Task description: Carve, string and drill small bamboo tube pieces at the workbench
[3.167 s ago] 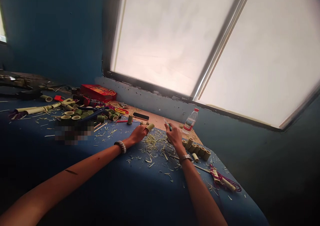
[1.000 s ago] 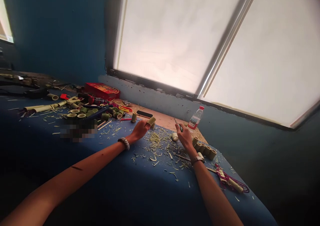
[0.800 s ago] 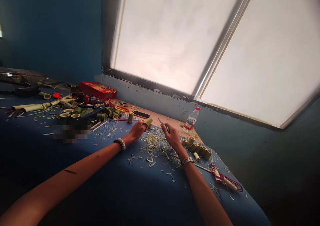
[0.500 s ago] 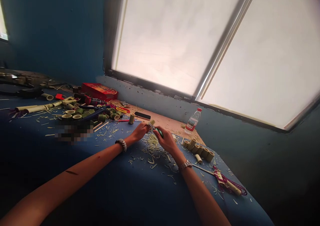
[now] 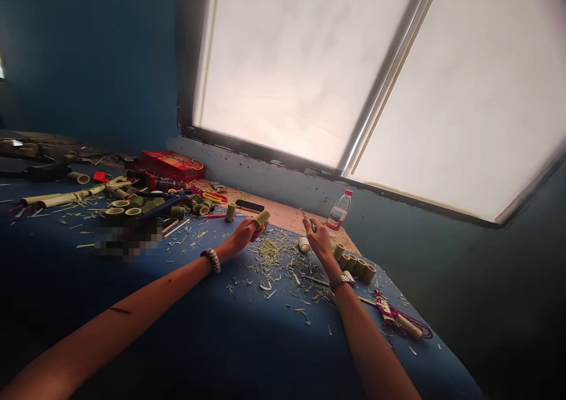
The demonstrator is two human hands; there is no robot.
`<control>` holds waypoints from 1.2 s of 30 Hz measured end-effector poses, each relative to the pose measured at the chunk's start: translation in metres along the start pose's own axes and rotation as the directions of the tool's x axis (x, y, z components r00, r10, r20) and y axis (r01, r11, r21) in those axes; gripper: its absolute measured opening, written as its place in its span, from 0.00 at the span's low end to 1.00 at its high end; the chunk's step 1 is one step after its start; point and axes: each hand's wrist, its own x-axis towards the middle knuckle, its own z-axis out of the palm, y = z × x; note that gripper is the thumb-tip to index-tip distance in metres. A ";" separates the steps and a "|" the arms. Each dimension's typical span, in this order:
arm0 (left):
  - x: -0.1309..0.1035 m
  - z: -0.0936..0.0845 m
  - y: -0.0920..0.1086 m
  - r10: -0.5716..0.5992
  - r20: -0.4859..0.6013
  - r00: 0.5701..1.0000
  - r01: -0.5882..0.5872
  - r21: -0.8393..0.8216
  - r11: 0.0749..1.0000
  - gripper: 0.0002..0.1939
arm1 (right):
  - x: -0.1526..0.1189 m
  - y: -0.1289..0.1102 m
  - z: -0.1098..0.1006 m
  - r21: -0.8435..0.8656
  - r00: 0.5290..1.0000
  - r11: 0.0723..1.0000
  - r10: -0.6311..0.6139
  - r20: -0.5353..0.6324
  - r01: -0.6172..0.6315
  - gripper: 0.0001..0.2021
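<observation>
My left hand (image 5: 244, 236) is closed round a short green bamboo piece (image 5: 262, 217), whose end sticks out above the fingers. To the right, apart from it, my right hand (image 5: 319, 239) grips a small green-handled knife (image 5: 312, 225) with its thin tip pointing up and left. A heap of pale shavings (image 5: 269, 252) lies on the blue table between the hands. Just left of my right hand is a pale, short cylinder (image 5: 303, 245). One bamboo piece (image 5: 230, 213) stands upright behind my left hand.
Bamboo rings (image 5: 359, 267) line up at the right, near purple cord (image 5: 389, 311) and a plastic bottle (image 5: 339, 211). A black phone (image 5: 250, 206) lies at the back. Cut bamboo, tools and a red box (image 5: 172, 165) crowd the left side of the blue table (image 5: 212, 323).
My right hand has moved right with the knife, away from the bamboo piece. My left hand has shifted slightly left and down, still holding the piece, which now shows more fully.
</observation>
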 end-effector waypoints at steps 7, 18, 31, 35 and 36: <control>0.004 0.002 -0.006 -0.034 0.143 0.989 0.025 0.068 0.997 0.25 | -0.022 -0.046 0.013 0.477 0.917 0.865 -0.052 0.396 -0.157 0.29; -0.002 0.000 0.010 0.000 0.168 0.986 0.002 -0.011 1.000 0.21 | -0.025 -0.054 0.003 0.563 0.916 0.801 -0.049 0.399 -0.202 0.23; -0.004 0.003 0.008 0.280 0.068 0.958 -0.286 0.332 0.899 0.15 | -0.031 -0.063 0.014 0.700 0.869 0.575 0.038 0.494 -0.423 0.23; -0.010 0.002 0.013 0.381 0.007 0.925 -0.346 0.431 0.833 0.09 | -0.031 -0.062 0.005 0.769 0.864 0.492 -0.066 0.500 -0.408 0.17; -0.012 0.002 0.014 0.410 0.008 0.912 -0.369 0.454 0.811 0.10 | -0.031 -0.062 0.004 0.774 0.858 0.485 -0.088 0.507 -0.408 0.17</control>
